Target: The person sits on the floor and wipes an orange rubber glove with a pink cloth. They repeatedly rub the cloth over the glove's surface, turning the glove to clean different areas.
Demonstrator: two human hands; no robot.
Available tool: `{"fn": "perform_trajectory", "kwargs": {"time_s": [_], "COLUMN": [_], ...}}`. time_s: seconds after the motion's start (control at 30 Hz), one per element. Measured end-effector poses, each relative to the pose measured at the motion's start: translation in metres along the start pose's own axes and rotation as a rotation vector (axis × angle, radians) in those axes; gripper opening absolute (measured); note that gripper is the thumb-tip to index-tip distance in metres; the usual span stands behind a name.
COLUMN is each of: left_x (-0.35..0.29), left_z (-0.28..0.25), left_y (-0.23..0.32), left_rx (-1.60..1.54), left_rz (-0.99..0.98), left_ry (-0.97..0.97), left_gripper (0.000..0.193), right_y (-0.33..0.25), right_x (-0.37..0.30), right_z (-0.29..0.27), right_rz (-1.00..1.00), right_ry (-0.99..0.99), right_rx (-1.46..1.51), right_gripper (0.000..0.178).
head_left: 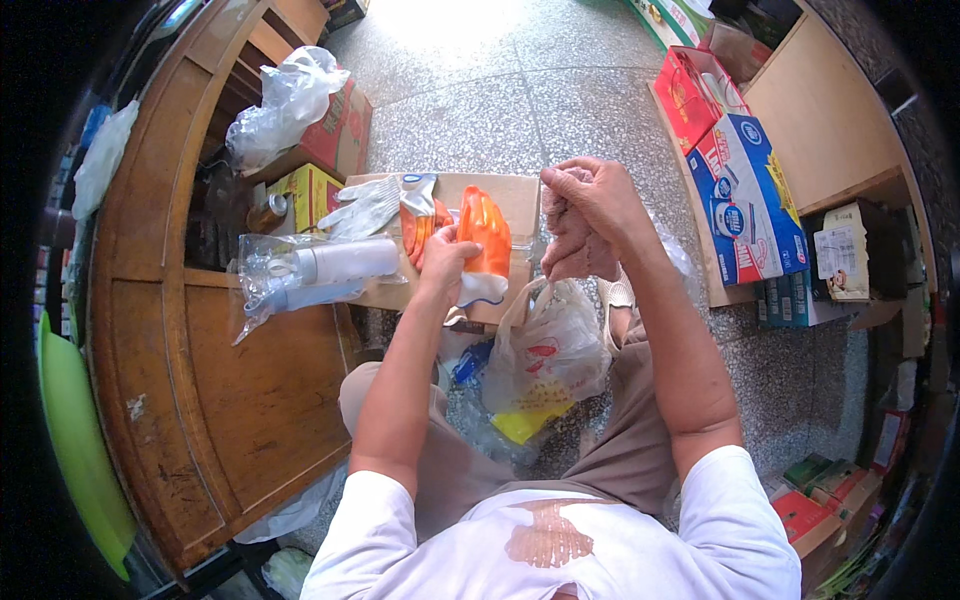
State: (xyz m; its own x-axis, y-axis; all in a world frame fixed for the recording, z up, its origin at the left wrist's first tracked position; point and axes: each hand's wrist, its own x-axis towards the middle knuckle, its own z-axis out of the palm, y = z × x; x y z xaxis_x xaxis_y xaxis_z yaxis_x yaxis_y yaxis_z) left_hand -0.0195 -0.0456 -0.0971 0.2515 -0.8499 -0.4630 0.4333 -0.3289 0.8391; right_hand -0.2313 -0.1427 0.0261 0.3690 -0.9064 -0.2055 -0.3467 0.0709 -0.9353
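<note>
Strong light enters at top centre, bleaching the far end of the floor (450, 125) to white. The orange glove (484, 232) is brightly lit, its outline readable. Glare spots mark the clear plastic bag (290, 105). Deep shadow fills the recesses of the wooden cabinet (140, 250), whose edges bow under fisheye distortion. Corners fall to black; small print appears soft.

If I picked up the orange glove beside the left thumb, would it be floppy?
The orange glove would probably keep its shape a bit, since its coated-looking fingers lie straight. Its white cuff might flop, looking like plain cloth. That shiny orange surface may feel rubbery.
</note>
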Motion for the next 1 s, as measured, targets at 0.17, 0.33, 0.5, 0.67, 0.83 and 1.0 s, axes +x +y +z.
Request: {"fn": "perform_trajectory", "kwargs": {"time_s": [0.17,0.33,0.5,0.67,0.83,1.0], "left_x": [0.015,0.027,0.01,0.005,0.011,0.021], "left_z": [-0.005,-0.049,-0.062,-0.067,-0.069,-0.092], "left_y": [0.0,-0.016,-0.013,-0.031,-0.036,-0.041], "left_rx": [0.002,0.518,1.289,1.255,1.135,0.629], "left_rz": [-0.019,0.178,0.189,0.081,-0.034,-0.051], "left_ry": [-0.053,0.219,0.449,0.593,0.629,0.47], "left_gripper": [0.051,0.057,0.045,0.051,0.046,0.02], "right_y": [-0.003,-0.001,-0.02,-0.007,-0.003,-0.018], "right_x": [-0.005,-0.005,-0.018,-0.013,-0.012,-0.021], "right_z": [-0.003,-0.006,-0.008,-0.001,-0.002,-0.003], "right_rz": [-0.017,-0.05,-0.007,-0.06,-0.111,-0.036], "right_ry": [0.032,0.03,-0.015,0.008,-0.002,-0.055], "right_rx": [0.078,0.06,0.143,0.123,0.072,0.18], "right_gripper": [0.035,0.033,0.036,0.031,0.028,0.026]}}
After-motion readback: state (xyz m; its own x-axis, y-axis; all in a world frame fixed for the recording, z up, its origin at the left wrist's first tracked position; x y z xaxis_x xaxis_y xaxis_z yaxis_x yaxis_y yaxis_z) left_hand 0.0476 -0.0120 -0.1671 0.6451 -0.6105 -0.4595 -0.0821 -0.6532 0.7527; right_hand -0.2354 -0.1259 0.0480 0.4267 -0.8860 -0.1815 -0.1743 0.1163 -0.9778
